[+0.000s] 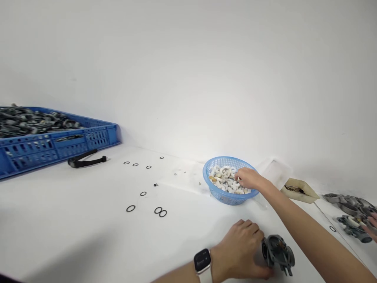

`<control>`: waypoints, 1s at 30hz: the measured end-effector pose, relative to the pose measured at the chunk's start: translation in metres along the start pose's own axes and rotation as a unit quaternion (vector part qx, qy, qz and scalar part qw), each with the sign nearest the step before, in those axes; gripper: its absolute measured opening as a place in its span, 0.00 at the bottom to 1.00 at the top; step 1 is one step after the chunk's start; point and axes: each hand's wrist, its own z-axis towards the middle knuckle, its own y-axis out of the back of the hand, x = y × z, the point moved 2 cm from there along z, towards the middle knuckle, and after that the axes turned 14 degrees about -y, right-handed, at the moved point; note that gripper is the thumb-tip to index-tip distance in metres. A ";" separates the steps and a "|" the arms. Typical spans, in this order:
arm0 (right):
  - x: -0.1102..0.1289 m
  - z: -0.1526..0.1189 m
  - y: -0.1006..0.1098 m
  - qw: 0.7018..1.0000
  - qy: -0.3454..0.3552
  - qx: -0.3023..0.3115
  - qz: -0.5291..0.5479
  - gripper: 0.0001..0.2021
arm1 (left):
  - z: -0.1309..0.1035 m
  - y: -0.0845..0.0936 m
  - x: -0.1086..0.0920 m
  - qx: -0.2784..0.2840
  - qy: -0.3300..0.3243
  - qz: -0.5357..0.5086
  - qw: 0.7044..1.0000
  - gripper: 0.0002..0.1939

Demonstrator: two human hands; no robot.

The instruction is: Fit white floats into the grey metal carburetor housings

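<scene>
Left hand (pixel 240 247) gripped a grey metal casting (pixel 278 254) on the white table (pixel 88 236); right hand (pixel 247 177) pinched among small white parts in the blue basket (pixel 228 196). A hasty pull could probably tip the light basket.

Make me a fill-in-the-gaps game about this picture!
1. The right hand reaches into the round blue plastic ___ of small white pieces.
2. The left hand holds a grey metal part and wears a ___ on its wrist.
3. Thin black rubber rings lie on the ___ table.

Missing words: basket; watch; white
</scene>
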 end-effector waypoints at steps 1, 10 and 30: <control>0.003 0.010 -0.004 0.999 -0.008 0.028 -0.013 0.12 | 0.000 0.000 0.000 0.003 -0.004 0.001 1.000 0.32; -0.006 0.010 -0.009 0.990 -0.031 0.039 0.135 0.16 | -0.001 0.007 -0.006 0.013 -0.004 -0.019 1.000 0.27; -0.054 -0.192 0.035 0.884 -0.018 -0.033 0.465 0.14 | -0.002 0.010 -0.007 -0.003 0.011 -0.039 0.999 0.22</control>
